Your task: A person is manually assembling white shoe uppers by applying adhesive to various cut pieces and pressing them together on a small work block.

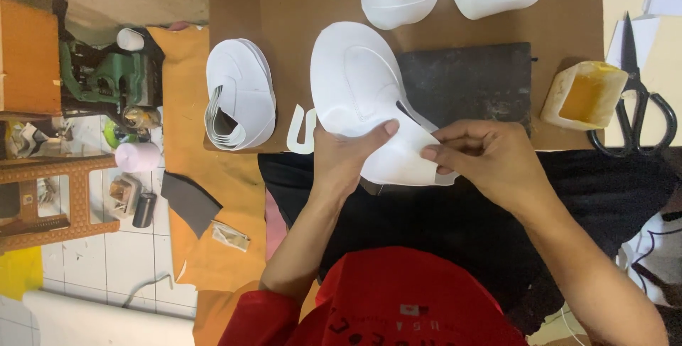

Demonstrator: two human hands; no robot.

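Brown cardboard-topped bench (284, 5) above white tiled floor (106, 253); stacked white cut upper pieces (241, 94) left; left hand (344, 158) pinched on large white shoe-upper sheet (359, 90), right hand (490, 158) gripped its tab at bench edge; likely mid-folding, needing firm pressing; yellowed plastic tub (586, 94) held amber glue; black scissors (636, 108) rightmost.

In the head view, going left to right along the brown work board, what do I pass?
Stack of white cut pieces → white shoe upper piece, held by the left hand and right hand → dark slab → yellow glue tub → black scissors.
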